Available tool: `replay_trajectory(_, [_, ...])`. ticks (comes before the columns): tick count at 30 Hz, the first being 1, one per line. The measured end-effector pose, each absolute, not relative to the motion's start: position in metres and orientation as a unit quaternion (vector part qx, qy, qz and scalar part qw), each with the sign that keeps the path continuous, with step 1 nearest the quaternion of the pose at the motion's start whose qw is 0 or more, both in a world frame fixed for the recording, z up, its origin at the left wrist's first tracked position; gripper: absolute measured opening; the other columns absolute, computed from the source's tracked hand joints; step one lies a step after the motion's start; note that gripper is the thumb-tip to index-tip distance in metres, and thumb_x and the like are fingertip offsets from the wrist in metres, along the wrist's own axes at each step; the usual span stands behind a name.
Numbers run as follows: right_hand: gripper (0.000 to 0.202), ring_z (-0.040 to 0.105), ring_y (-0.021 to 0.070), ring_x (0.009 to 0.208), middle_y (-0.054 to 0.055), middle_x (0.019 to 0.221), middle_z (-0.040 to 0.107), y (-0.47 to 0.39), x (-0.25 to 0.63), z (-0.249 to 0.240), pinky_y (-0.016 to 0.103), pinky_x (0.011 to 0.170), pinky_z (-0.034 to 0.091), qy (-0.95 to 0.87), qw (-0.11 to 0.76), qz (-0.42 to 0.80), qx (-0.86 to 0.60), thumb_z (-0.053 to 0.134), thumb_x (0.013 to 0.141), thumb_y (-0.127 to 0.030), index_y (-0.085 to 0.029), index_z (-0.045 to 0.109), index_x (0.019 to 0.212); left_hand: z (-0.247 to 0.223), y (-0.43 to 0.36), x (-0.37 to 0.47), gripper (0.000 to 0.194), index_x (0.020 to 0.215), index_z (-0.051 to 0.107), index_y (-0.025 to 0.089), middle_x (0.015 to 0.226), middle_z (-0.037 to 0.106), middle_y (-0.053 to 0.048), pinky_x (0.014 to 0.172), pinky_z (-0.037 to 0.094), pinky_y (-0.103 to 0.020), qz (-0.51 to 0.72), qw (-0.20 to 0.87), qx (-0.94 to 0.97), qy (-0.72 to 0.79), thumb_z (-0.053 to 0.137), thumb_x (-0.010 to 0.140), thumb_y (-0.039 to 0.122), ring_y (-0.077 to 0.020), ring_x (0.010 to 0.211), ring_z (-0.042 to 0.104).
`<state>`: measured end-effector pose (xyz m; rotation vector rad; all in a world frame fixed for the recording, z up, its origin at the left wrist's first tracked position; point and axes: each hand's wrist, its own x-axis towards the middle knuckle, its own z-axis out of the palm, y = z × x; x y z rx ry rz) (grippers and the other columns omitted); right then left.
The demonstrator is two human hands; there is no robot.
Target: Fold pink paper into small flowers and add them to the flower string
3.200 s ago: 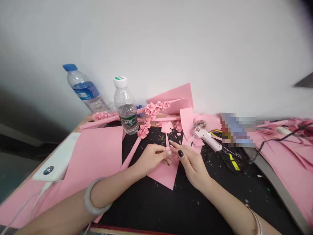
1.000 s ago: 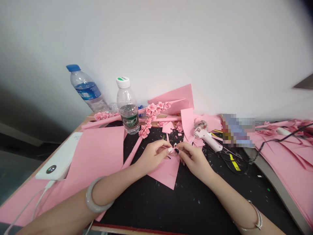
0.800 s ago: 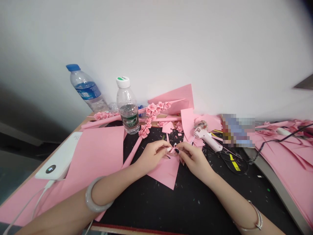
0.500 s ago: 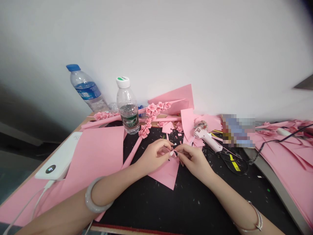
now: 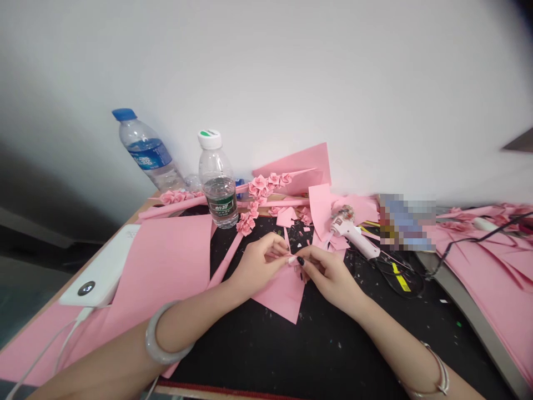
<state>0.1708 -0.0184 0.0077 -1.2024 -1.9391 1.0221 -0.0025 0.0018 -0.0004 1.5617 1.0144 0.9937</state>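
My left hand [image 5: 263, 265] and my right hand [image 5: 328, 273] meet over the black mat [image 5: 266, 350], fingertips almost touching. Between them a small piece of pink paper [image 5: 293, 259] is pinched, mostly covered by the fingers, so its shape is hard to make out. Below the hands lies a flat pink paper sheet [image 5: 283, 297]. Just beyond the left hand, folded pink paper flowers [image 5: 246, 223] sit along a rolled paper stem [image 5: 227, 261]. A white glue gun [image 5: 353, 236] rests to the right of my right hand.
Two plastic bottles, one blue-capped [image 5: 145, 147] and one white-capped [image 5: 217, 183], stand near the wall. At left, a white power bank [image 5: 100, 269] with a cable lies by a large pink sheet [image 5: 170, 255]. Stacked pink paper [image 5: 487, 278] and a black cord [image 5: 447, 250] are at right.
My fingers have shifted slightly around the small pink paper, with the right thumb now laid over it. Both hands otherwise stay in the same place.
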Motion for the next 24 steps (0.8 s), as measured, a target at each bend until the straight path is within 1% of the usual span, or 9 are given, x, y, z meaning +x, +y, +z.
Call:
replay_trajectory(4, [0.016,0.050,0.0112,0.056,-0.001,0.064,0.051,-0.0178,0.1720,0.0069,0.023,0.054,0.042,-0.752,0.302,0.370,-0.453,0.035,0.086,-0.015,-0.018,0.050,0.084,0.0005,0.0016,-0.0033,0.011,0.081,0.052,0.017,0.071,0.059,0.001,0.070,0.045,-0.025,0.404,0.491,0.650,0.416,0.058,0.072,0.018,-0.0128,0.071,0.058])
replay_trajectory(7, [0.016,0.048,0.0109,0.055,-0.001,0.063,0.049,-0.0173,0.1725,0.0075,0.022,0.053,0.040,-0.762,0.296,0.360,-0.449,0.035,0.086,-0.014,-0.018,0.049,0.079,0.0008,0.0020,-0.0039,0.005,0.076,0.054,0.016,0.069,0.057,0.001,0.067,0.044,-0.023,0.388,0.474,0.670,0.419,0.056,0.073,0.018,-0.0117,0.068,0.056])
replay_trajectory(9, [0.016,0.047,0.0106,0.055,-0.001,0.063,0.049,-0.0169,0.1727,0.0077,0.022,0.052,0.040,-0.763,0.299,0.356,-0.449,0.036,0.086,-0.014,-0.018,0.050,0.078,0.0002,0.0032,-0.0041,0.005,0.075,0.054,0.016,0.068,0.056,0.001,0.067,0.044,-0.023,0.388,0.473,0.672,0.418,0.057,0.072,0.019,-0.0115,0.067,0.055])
replay_trajectory(13, [0.017,0.049,0.0104,0.053,-0.001,0.065,0.052,-0.0154,0.1734,0.0080,0.022,0.052,0.041,-0.750,0.317,0.343,-0.469,0.038,0.086,-0.016,-0.018,0.054,0.086,-0.0016,0.0068,-0.0042,0.014,0.083,0.053,0.015,0.076,0.059,-0.001,0.070,0.046,-0.025,0.408,0.524,0.633,0.398,0.057,0.073,0.024,-0.0132,0.074,0.057])
replay_trajectory(16, [0.019,0.051,0.0104,0.053,0.000,0.068,0.057,-0.0147,0.1739,0.0088,0.022,0.052,0.042,-0.741,0.332,0.320,-0.489,0.040,0.085,-0.016,-0.018,0.057,0.092,-0.0018,0.0081,-0.0045,0.017,0.087,0.053,0.015,0.081,0.057,-0.003,0.063,0.048,-0.024,0.409,0.575,0.603,0.371,0.052,0.078,0.029,-0.0121,0.071,0.057])
replay_trajectory(18, [0.019,0.052,0.0102,0.054,0.001,0.071,0.059,-0.0148,0.1737,0.0088,0.022,0.052,0.042,-0.736,0.345,0.313,-0.492,0.041,0.084,-0.016,-0.019,0.058,0.092,-0.0020,0.0081,-0.0046,0.016,0.087,0.052,0.015,0.081,0.055,-0.002,0.058,0.047,-0.022,0.408,0.595,0.592,0.359,0.052,0.078,0.028,-0.0103,0.066,0.056])
replay_trajectory(20, [0.018,0.053,0.0102,0.054,0.001,0.073,0.059,-0.0154,0.1731,0.0076,0.022,0.053,0.044,-0.724,0.358,0.332,-0.487,0.042,0.084,-0.016,-0.020,0.056,0.095,-0.0026,0.0077,-0.0045,0.015,0.086,0.052,0.014,0.081,0.055,-0.001,0.057,0.048,-0.022,0.407,0.603,0.589,0.352,0.054,0.077,0.025,-0.0095,0.065,0.056])
replay_trajectory(22, [0.016,0.054,0.0106,0.055,0.000,0.071,0.058,-0.0160,0.1724,0.0055,0.022,0.053,0.044,-0.702,0.375,0.373,-0.477,0.043,0.084,-0.017,-0.021,0.049,0.099,-0.0032,0.0072,-0.0041,0.013,0.087,0.052,0.014,0.081,0.056,-0.002,0.060,0.048,-0.022,0.404,0.609,0.589,0.346,0.054,0.076,0.022,-0.0102,0.067,0.057])
replay_trajectory(24, [0.013,0.055,0.0110,0.056,-0.002,0.069,0.057,-0.0163,0.1720,0.0036,0.023,0.053,0.045,-0.680,0.390,0.408,-0.469,0.044,0.084,-0.018,-0.022,0.042,0.096,-0.0035,0.0065,-0.0035,0.012,0.087,0.052,0.014,0.081,0.057,-0.002,0.063,0.049,-0.023,0.402,0.610,0.590,0.344,0.054,0.076,0.019,-0.0113,0.071,0.058])
